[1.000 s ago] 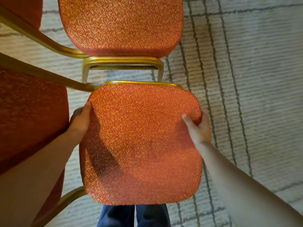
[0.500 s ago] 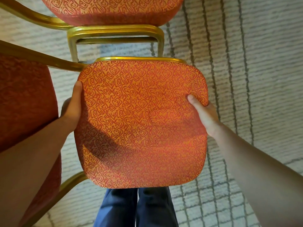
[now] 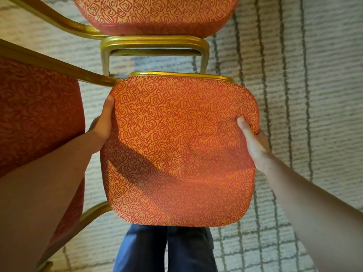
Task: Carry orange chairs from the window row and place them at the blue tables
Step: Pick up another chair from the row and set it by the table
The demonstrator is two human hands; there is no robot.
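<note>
The person stands over an orange chair [image 3: 176, 150] and holds it by the padded seat, one hand on each side edge. The left hand [image 3: 102, 126] clasps the seat's left edge, its thumb lying flat along the fabric while the other fingers curl under, out of sight. The right hand [image 3: 255, 146] grips the seat's right edge, its thumb pressed so firmly into the cushion that the fabric dimples around it; those fingers are tucked below the seat as well. A strip of gold frame [image 3: 180, 75] shows along the seat's far edge. Just beyond that edge stands a second chair [image 3: 155, 14] of the same swirled orange cloth, its gold rail nearly meeting the held seat. Left of the seat is a third chair [image 3: 35, 114], in shadow, one gold bar of it reaching in to the seat's far left corner. Under the seat's near edge are the person's dark blue trousers [image 3: 163, 250]. Pale carpet [image 3: 314, 95] with grey lines spreads to the seat's right.
</note>
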